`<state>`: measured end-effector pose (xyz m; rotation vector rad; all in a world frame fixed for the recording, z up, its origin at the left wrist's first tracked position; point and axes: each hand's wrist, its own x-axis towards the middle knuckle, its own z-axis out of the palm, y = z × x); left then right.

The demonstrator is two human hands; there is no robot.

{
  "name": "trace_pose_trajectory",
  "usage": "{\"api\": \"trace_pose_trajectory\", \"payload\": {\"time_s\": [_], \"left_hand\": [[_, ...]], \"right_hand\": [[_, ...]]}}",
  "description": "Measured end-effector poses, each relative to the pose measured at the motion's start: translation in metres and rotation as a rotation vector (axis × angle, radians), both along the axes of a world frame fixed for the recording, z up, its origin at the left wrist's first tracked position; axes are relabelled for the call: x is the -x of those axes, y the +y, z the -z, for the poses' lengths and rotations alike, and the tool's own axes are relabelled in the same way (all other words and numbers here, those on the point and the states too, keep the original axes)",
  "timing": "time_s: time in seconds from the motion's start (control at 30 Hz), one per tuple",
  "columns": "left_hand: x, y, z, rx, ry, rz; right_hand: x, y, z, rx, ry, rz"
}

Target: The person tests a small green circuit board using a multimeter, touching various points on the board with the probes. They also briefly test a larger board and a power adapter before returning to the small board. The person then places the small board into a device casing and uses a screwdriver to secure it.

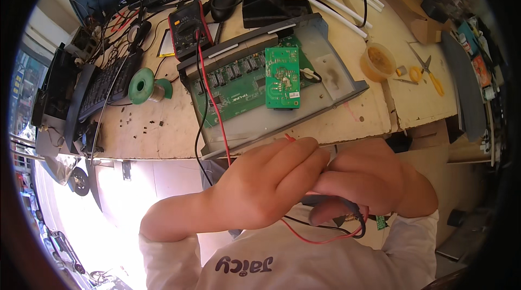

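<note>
My left hand (266,181) and my right hand (380,178) are pressed together close to my chest, below the bench edge. Both close around the multimeter probes, whose red lead (214,102) and black lead (198,143) run up across the bench to a dark multimeter (187,29). A red probe tip (290,138) shows just above my left fingers. Beyond the hands lies an opened grey device case (336,81) holding a long green circuit board (233,86), with a smaller green board (282,76) laid on top.
A green solder spool (144,86) and a black keyboard (103,86) sit to the left. A soldering station (268,5), white tubes (347,10), a round yellow tub (379,62) and yellow-handled scissors (426,73) lie to the right. Small dark bits (138,124) dot the wooden bench.
</note>
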<state>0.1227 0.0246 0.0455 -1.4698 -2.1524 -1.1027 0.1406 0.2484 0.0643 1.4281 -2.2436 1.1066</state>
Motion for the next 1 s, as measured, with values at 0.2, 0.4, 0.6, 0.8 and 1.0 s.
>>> {"api": "trace_pose_trajectory", "payload": {"time_s": [0.2, 0.4, 0.6, 0.8, 1.0], "left_hand": [[0.014, -0.011, 0.029, -0.244, -0.113, -0.316], [0.026, -0.012, 0.027, -0.188, -0.178, -0.305], [0.033, -0.011, 0.019, -0.114, -0.222, -0.368], [0.033, -0.008, 0.029, -0.172, -0.269, -0.422], [0.041, -0.008, 0.028, -0.119, -0.274, -0.379]], "right_hand": [[0.030, 0.032, -0.017, -0.011, -0.096, 0.300], [0.093, 0.019, -0.014, 0.349, -0.152, 0.455], [0.125, 0.010, 0.005, 0.107, 0.095, 0.080], [0.123, 0.025, 0.008, -0.118, -0.268, 0.037], [0.104, 0.021, 0.016, 0.287, -0.659, 0.276]]}}
